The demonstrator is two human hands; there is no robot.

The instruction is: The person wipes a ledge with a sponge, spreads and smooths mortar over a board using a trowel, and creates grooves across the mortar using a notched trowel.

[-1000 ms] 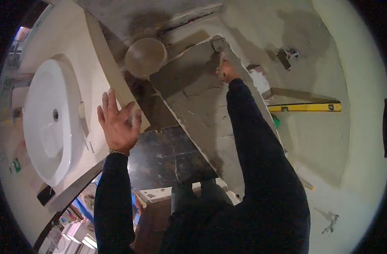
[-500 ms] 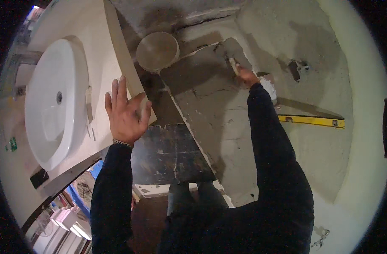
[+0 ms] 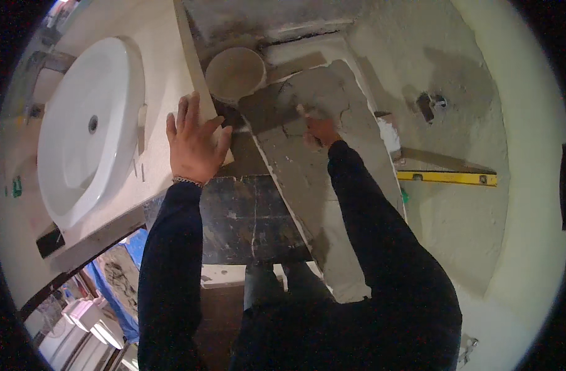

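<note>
My left hand [image 3: 195, 145] rests with spread fingers on the edge of the pale countertop [image 3: 162, 62], beside the white oval basin [image 3: 72, 154]. My right hand [image 3: 320, 131] grips the light handle of a trowel [image 3: 300, 110] low over a long grey cement-coated slab [image 3: 308, 185]; the trowel's blade is blurred and hard to tell from the cement. Cracks and ridges run across the wet-looking surface. A round white bucket [image 3: 236, 68] stands beside the slab's far left corner, partly behind the countertop.
A yellow spirit level [image 3: 447, 178] lies right of the slab near the plastered wall [image 3: 431, 74], which has metal fittings [image 3: 430, 106]. A dark marbled panel [image 3: 233, 216] is below the countertop. My legs [image 3: 264, 278] show below it, with assorted items at lower left.
My right hand has moved left and nearer with the trowel, away from the slab's far corner. My left hand sits slightly higher in the picture; the view has shifted a little.
</note>
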